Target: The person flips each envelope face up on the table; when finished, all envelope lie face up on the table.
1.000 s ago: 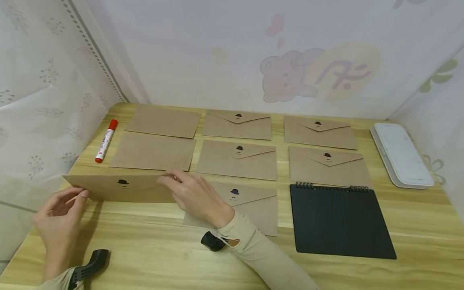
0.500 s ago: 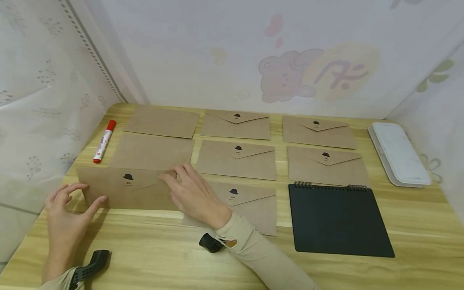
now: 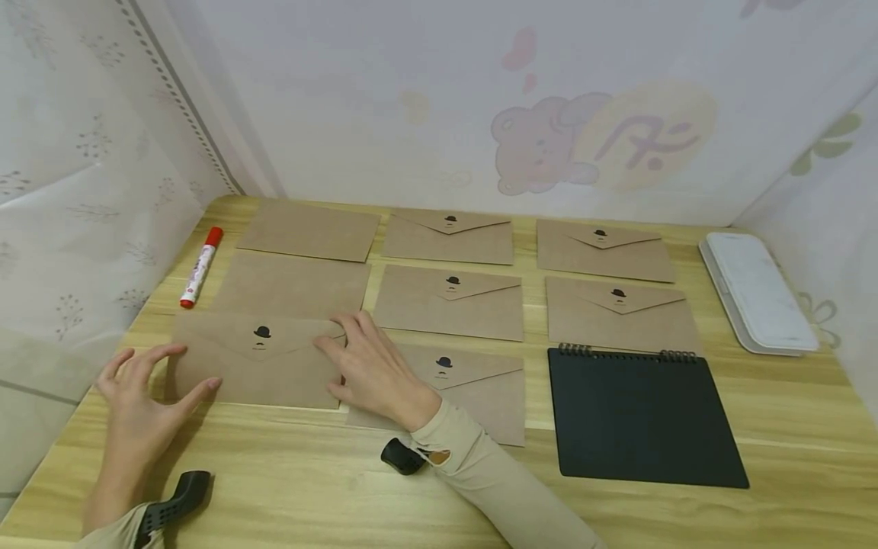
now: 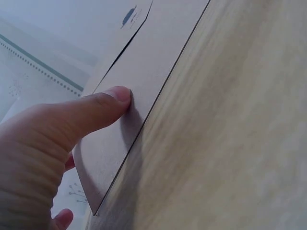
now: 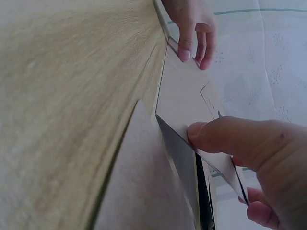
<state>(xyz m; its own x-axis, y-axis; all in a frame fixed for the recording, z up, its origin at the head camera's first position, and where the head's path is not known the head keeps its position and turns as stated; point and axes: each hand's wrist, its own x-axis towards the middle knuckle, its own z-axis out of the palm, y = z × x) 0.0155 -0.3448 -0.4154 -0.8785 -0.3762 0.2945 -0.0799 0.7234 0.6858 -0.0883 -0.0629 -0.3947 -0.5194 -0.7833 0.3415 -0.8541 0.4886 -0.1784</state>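
A brown kraft envelope (image 3: 254, 366) lies at the front left, its flap side up with a black bowler hat print. My right hand (image 3: 373, 374) grips its right end, which stands raised off the table in the right wrist view, with the thumb (image 5: 216, 136) on the face and fingers at the far edge. My left hand (image 3: 140, 404) is spread at the left end, its thumb (image 4: 108, 100) touching the face and other fingers beside the edge. Another hat-printed envelope (image 3: 480, 404) lies partly under my right forearm.
Several more envelopes lie in rows behind, including a plain one (image 3: 309, 231) and a flap-side-up one (image 3: 449, 305). A black spiral notebook (image 3: 645, 419) lies right, overlapping an envelope (image 3: 617, 328). A red-capped marker (image 3: 201, 267) and white case (image 3: 761, 293) flank the rows.
The held envelope has tipped down from a raised, steep angle to nearly flat and shifted right. My left fingers have spread apart; my right hand stays at the right end.
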